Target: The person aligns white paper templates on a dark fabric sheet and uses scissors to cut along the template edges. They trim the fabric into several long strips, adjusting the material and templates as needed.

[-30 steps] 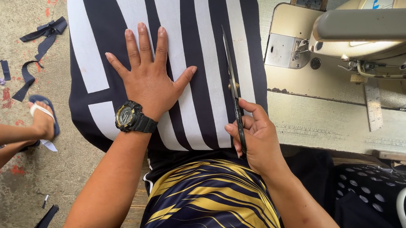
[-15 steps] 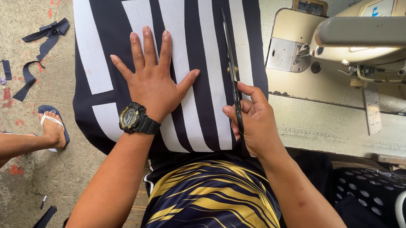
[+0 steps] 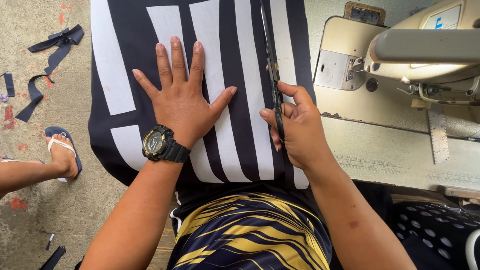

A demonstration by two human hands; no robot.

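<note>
My left hand (image 3: 181, 102) lies flat on the dark fabric with white stripes (image 3: 230, 53), palm down, all 5 fingers spread wide and pressing the cloth smooth, gripping nothing. A black wristwatch (image 3: 161, 144) with a yellow-ringed dial sits on that wrist. The fabric is draped over my lap and runs up and away from me, its right edge lying on the pale sewing table (image 3: 383, 144). My right hand (image 3: 299, 123) is closed around the handles of a pair of scissors (image 3: 272, 73), thumb on top and fingers curled underneath; the long dark blades point straight away from me along a dark band between 2 white stripes, near the right edge of the cloth. The blades look nearly shut, though I cannot tell whether cloth lies between them. To the right stands a cream sewing machine (image 3: 427, 43), with a metal ruler (image 3: 438, 135) lying on the table below its arm. Below my hands shows my navy shirt with yellow streaks (image 3: 245, 239). On the concrete floor to the left lie dark fabric scraps (image 3: 54, 43), and another person's foot in a flip-flop (image 3: 60, 152) rests there, well apart from my hands.
</note>
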